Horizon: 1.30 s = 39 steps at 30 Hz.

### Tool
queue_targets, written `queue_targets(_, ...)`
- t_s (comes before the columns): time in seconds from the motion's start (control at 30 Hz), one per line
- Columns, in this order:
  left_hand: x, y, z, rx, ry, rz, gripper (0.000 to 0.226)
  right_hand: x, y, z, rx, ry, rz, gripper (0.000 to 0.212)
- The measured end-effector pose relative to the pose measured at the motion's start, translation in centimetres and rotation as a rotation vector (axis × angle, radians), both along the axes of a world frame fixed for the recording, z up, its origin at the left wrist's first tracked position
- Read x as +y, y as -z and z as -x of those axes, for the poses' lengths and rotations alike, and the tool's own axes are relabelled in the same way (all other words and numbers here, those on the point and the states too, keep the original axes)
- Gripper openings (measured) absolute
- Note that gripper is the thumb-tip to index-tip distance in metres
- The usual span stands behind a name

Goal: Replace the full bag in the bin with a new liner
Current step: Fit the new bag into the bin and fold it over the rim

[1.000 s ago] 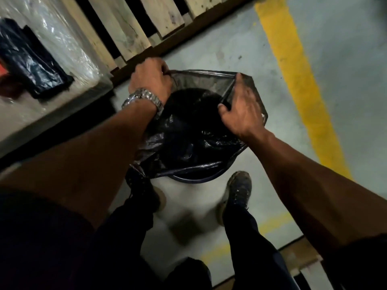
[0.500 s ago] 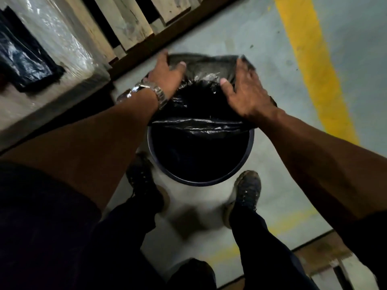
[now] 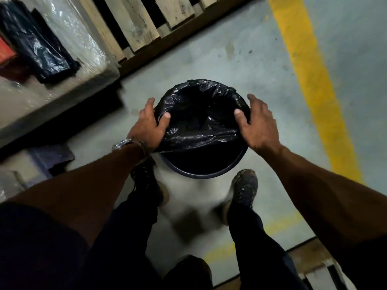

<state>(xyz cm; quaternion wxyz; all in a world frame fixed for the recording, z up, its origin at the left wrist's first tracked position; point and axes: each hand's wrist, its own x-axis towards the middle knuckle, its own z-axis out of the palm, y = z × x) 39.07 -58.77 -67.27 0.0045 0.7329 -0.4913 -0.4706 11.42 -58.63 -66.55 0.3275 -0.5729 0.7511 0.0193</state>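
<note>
Down on the floor (image 3: 230,65), nearest: bare front rim of the bin (image 3: 201,174), not yet covered. At mid-rim, level with each other, left hand (image 3: 149,126) and right hand (image 3: 258,126), each straddling the edge, thumb inside and fingers outside, pinching the liner (image 3: 199,114). Farther off, hooked over the far rim, slack hem lying crosswise between both hands; probably wants drawing back toward the uncovered near side.

Dim light falls on a grey concrete floor (image 3: 240,65) crossed by a broad yellow painted stripe (image 3: 310,84), with a wooden pallet (image 3: 138,24) along the far edge, a plastic-wrapped block (image 3: 69,65) beside it at the left, and another pallet (image 3: 310,260) at the near right corner.
</note>
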Motion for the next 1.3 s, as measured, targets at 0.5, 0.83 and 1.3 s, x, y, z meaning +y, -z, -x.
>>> queue_targets(0.5, 11.0, -1.3, 3.1, -0.227, -0.513, -0.040, 0.046, 7.5, -0.7, 3.7, 0.155, -0.611, 0.168, 0.023)
queue_targets(0.83, 16.3, 1.8, 3.6, -0.225, -0.566, -0.106, 0.016, 12.3, 0.7, 5.2, 0.029, -0.508, 0.056, 0.022)
queue_targets(1.3, 18.3, 4.7, 7.0, 0.190, -0.536, -0.165, 0.021, 18.2, 4.7, -1.0, -0.186, 0.075, -0.064, 0.016)
